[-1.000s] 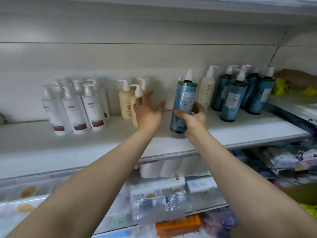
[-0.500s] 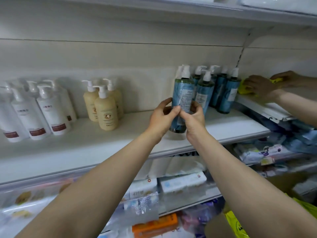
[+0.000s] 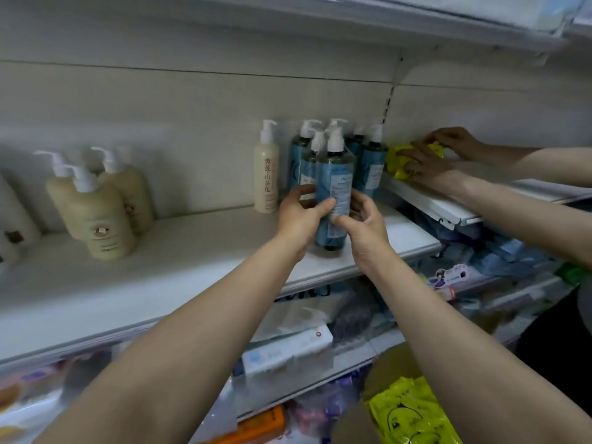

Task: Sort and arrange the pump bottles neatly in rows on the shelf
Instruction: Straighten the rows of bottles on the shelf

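A blue pump bottle (image 3: 334,177) with a white pump stands upright on the white shelf (image 3: 198,251), right of centre. My left hand (image 3: 299,216) grips its lower left side and my right hand (image 3: 365,225) grips its lower right side, thumbs on the label. Just behind it stands a cluster of several more blue pump bottles (image 3: 371,165). A tall cream pump bottle (image 3: 266,174) with dark characters stands to their left. Three squat beige pump bottles (image 3: 102,213) are grouped further left. White bottles (image 3: 12,225) are cut off at the left edge.
Another person's two hands (image 3: 429,161) hold a yellow packet (image 3: 402,161) on the neighbouring white shelf (image 3: 442,206) at the right. Lower shelves hold packaged goods, among them white boxes (image 3: 288,350) and a yellow bag (image 3: 413,415). An upper shelf overhangs at the top.
My left hand has left the beige bottles and joined my right on the blue bottle. The bottle has moved right, up to the cluster of blue bottles. My view has swung right.
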